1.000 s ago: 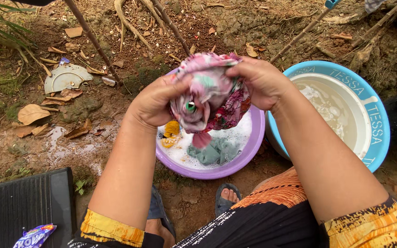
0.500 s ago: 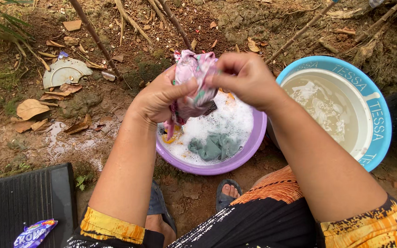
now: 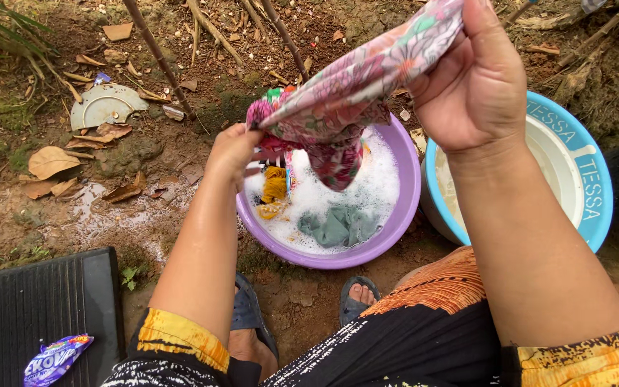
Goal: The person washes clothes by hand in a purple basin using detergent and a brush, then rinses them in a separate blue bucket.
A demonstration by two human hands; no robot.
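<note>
1. The left hand (image 3: 232, 152) is closed, pinching the low end of the floral cloth (image 3: 352, 89).
2. The right hand (image 3: 478, 82) is closed, gripping the cloth's high end.
3. The cloth is stretched above the purple basin (image 3: 395, 215); its long axis rises from lower left to upper right, and a fold hangs down mid-span.
4. The purple basin holds suds, a grey-green garment (image 3: 338, 226) and a yellow garment (image 3: 274, 188).
5. The blue basin (image 3: 589, 208), just beside it, holds cloudy water.
</note>
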